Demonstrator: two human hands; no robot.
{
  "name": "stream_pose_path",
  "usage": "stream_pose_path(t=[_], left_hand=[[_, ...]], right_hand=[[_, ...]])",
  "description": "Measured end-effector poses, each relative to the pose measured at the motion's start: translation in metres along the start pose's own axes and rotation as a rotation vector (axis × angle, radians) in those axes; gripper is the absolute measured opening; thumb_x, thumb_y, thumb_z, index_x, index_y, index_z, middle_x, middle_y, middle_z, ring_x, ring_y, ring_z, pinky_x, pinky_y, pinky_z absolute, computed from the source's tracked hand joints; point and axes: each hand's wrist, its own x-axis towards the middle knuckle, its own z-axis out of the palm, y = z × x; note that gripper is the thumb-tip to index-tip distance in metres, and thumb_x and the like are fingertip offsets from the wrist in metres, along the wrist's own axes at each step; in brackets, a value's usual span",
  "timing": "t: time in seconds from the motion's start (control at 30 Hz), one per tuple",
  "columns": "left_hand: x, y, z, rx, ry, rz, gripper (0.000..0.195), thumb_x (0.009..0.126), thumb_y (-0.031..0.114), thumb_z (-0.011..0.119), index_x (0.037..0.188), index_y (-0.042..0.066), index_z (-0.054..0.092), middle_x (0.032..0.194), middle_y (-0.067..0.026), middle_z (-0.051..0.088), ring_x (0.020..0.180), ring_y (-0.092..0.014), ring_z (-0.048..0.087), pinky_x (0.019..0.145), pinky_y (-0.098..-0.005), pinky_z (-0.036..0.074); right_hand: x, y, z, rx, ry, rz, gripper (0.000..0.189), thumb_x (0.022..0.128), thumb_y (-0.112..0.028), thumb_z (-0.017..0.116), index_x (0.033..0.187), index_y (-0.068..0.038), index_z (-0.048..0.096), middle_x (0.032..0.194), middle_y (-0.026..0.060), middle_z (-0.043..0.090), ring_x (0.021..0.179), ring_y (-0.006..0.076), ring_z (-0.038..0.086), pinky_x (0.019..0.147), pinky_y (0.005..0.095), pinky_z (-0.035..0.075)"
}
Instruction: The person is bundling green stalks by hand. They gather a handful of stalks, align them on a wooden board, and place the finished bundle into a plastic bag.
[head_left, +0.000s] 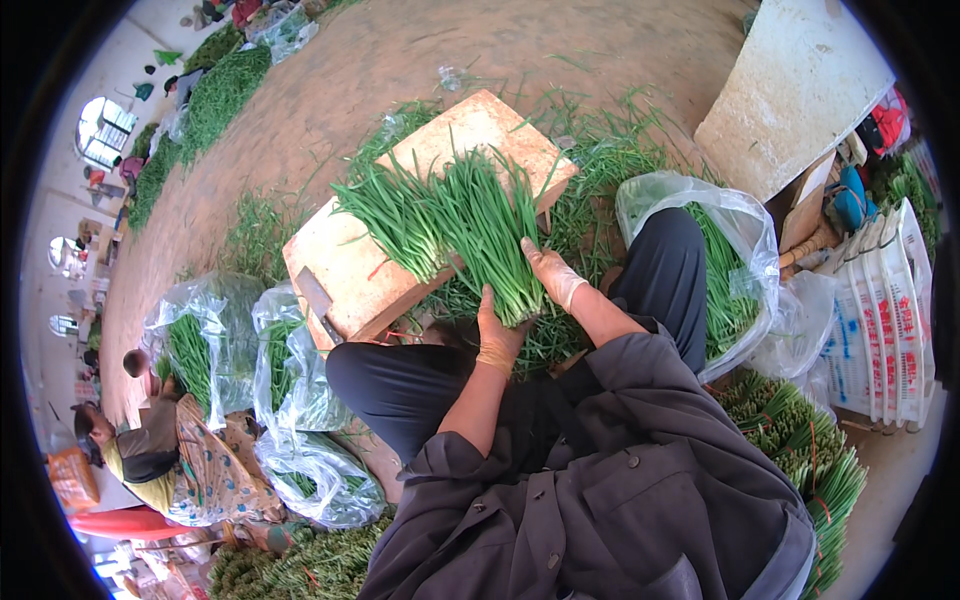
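Between my two hands is a bunch of long green leafy stalks (491, 225), their pale cut ends towards me. My left hand (496, 330), in a thin glove, grips the bunch near its cut ends. On its other side my right hand (551, 274), also gloved, presses against the stalks. A second green bunch (397, 225) lies beside it on a low wooden board (457, 139). A cleaver with a broad blade (315, 296) rests at the board's near left part.
Open clear plastic bags (217, 352) of greens stand at the left; another bag (739, 300) is by my right knee. Tied bundles (802, 442) lie behind at the right, near white plastic crates (881, 322). Loose leaves litter the floor. A person (142, 457) sits at the left.
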Motion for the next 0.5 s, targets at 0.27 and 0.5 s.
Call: stream_pose_path(t=[0.27, 0.5], left_hand=[[0.025, -0.020, -0.008, 0.116, -0.009, 0.011, 0.086, 0.089, 0.077, 0.047, 0.150, 0.016, 0.040, 0.148, -0.0101, 0.050, 0.135, -0.036, 0.046, 0.111, -0.0596, 0.036], [0.038, -0.010, -0.046, 0.276, -0.072, -0.022, 0.087, 0.092, 0.078, 0.031, 0.153, 0.016, 0.034, 0.155, -0.0104, 0.042, 0.143, -0.035, 0.036, 0.118, -0.0613, 0.025]], right_hand=[[0.009, 0.009, 0.002, 0.036, -0.199, -0.294, 0.074, 0.084, -0.040, 0.081, 0.140, -0.002, 0.051, 0.134, 0.0147, 0.062, 0.123, 0.0259, 0.057, 0.104, 0.0388, 0.045], [-0.027, -0.016, 0.015, 0.047, -0.486, -0.286, 0.083, 0.070, -0.023, 0.092, 0.140, -0.005, 0.052, 0.136, 0.0106, 0.060, 0.123, 0.0215, 0.056, 0.107, 0.0360, 0.043]])
